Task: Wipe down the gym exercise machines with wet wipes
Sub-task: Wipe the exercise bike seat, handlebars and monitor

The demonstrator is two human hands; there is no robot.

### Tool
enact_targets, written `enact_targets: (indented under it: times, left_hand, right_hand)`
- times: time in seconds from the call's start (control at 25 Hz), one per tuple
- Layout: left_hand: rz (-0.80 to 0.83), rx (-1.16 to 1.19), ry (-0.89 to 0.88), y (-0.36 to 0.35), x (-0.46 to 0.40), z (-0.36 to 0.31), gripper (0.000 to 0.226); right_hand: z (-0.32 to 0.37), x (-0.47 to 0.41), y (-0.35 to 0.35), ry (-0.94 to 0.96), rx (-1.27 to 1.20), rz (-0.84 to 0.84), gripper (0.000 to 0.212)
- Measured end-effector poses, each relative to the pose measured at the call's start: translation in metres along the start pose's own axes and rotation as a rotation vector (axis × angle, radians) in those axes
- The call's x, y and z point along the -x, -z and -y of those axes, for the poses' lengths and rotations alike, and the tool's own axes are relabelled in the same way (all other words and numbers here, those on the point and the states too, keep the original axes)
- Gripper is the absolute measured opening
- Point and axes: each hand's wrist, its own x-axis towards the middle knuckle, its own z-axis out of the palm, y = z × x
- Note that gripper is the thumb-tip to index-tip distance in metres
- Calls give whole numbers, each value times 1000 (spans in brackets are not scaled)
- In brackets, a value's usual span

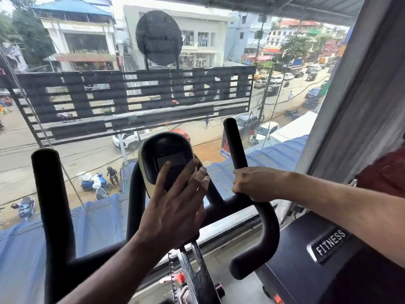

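Note:
An exercise bike stands in front of me with a black and cream console (162,157) between two black foam handlebars. My left hand (177,205) lies flat against the console's lower face, fingers straight and spread over the screen; any wipe under the palm is hidden. My right hand (256,184) grips the right handlebar (235,143) partway down its upright. The left handlebar (49,189) stands untouched at the left.
A large glass window (197,62) with a dark sign behind it is close beyond the bike, overlooking a street. A black treadmill part labelled FITNESS (331,244) sits at the lower right. The bike's chrome stem (192,270) and a red knob are below the console.

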Motion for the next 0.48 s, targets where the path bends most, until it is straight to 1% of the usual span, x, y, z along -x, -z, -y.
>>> enact_targets:
  times: [0.04, 0.16, 0.2, 0.28, 0.32, 0.4, 0.44, 0.48]
  left_hand:
    - [1, -5, 0, 0, 1, 0, 50]
    - [4, -12, -4, 0, 1, 0, 51]
    - [4, -7, -4, 0, 0, 0, 51]
    - [-3, 1, 0, 0, 0, 0, 51]
    - [-7, 2, 1, 0, 0, 0, 51]
    - [-13, 1, 0, -1, 0, 1, 51]
    - [-14, 0, 0, -1, 1, 0, 50]
    - [-14, 0, 1, -1, 1, 0, 51]
  right_hand:
    - [4, 1, 6, -20, -13, 26, 21]
    - [15, 4, 19, -38, 22, 28, 22]
    - [17, 5, 24, -66, 8, 37, 22]
    - [16, 7, 27, -181, -106, 25, 25]
    - [14, 8, 24, -255, -183, -40, 28]
    - [13, 14, 13, -378, -280, -266, 28]
    - [16, 17, 3, -429, -302, -344, 27]
    - [21, 20, -6, -463, -315, -383, 27]
